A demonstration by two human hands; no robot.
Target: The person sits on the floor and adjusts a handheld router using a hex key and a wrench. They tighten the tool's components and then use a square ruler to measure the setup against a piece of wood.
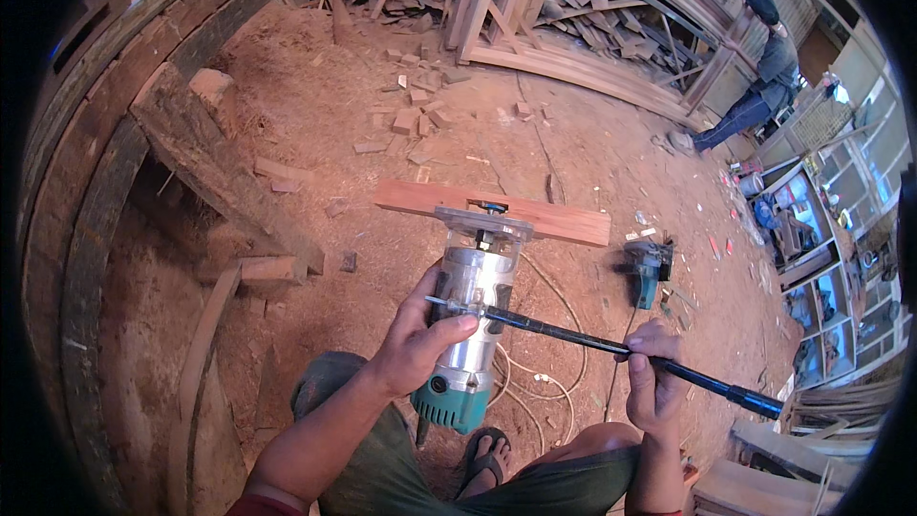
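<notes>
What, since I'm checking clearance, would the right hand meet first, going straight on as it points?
Beyond the black rod it holds, the right hand might first meet the teal power tool, though depth is unclear.

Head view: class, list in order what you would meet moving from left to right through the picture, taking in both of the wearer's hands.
Long timber beams → left hand → silver-and-teal power tool → right hand → shelving rack.
</notes>
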